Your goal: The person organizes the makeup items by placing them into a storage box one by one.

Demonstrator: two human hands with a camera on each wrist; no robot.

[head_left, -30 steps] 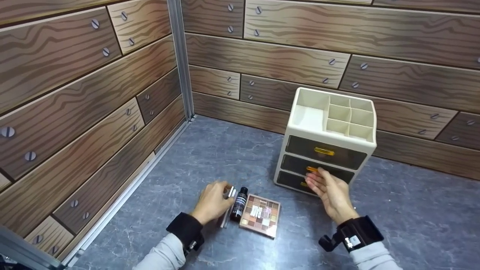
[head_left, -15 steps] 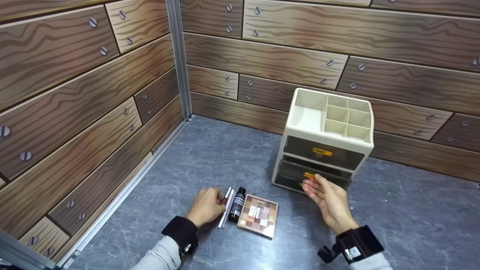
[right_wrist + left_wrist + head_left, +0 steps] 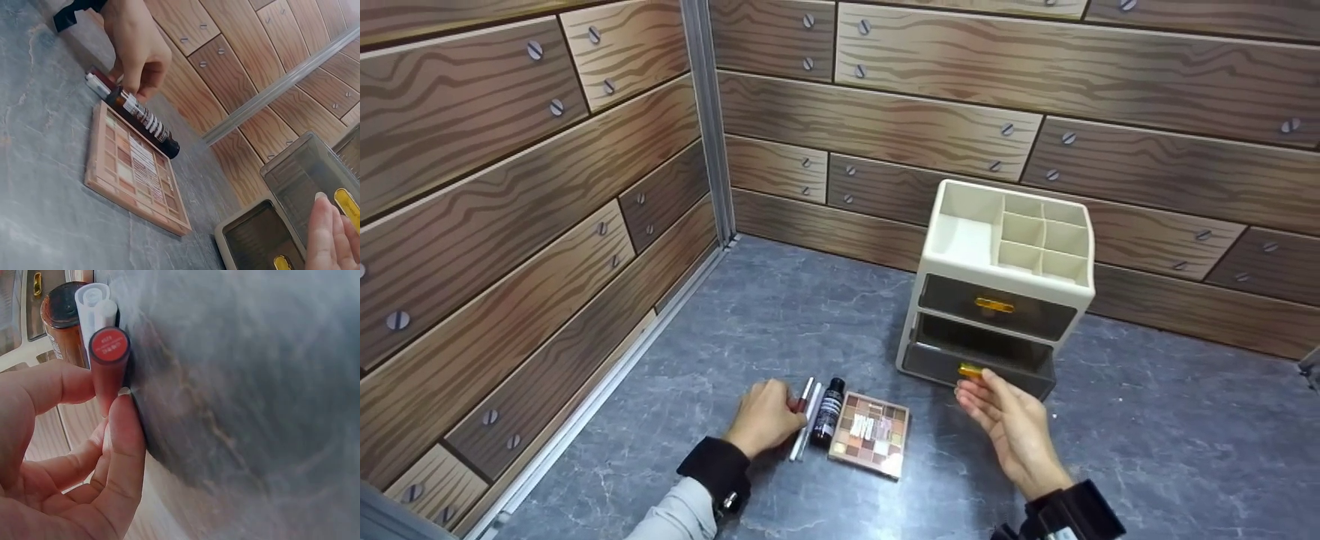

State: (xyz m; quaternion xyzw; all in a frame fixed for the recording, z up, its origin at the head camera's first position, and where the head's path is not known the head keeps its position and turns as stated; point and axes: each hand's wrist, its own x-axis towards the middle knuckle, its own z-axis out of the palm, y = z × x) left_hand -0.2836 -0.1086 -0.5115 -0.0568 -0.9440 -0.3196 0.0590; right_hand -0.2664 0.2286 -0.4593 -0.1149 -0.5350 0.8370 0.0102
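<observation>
My left hand [image 3: 765, 421] pinches a dark red lip gloss tube [image 3: 110, 349] between thumb and fingertips, low over the table. Beside it lie a slim pale tube [image 3: 808, 421], a dark bottle [image 3: 829, 414] with a black cap, and an eyeshadow palette [image 3: 870, 435]. At the cream makeup organizer [image 3: 1005, 271], my right hand [image 3: 1011, 431] holds the yellow handle [image 3: 970, 370] of the middle drawer [image 3: 931, 361], which stands pulled out. That drawer's inside shows dark, with nothing visible in it. The top drawer [image 3: 1027, 313] is closed; the bottom one is mostly hidden in the head view.
The organizer's top has one large compartment [image 3: 960, 238] and several small ones. Wood-patterned walls [image 3: 930, 105] rise behind and on the left, joined by a metal corner post [image 3: 709, 120]. The tabletop [image 3: 1170, 420] is grey and marbled.
The middle drawer has come out toward me, drawn by my right hand on its handle. My left hand has shifted slightly left, carrying the lip gloss tube away from the bottle.
</observation>
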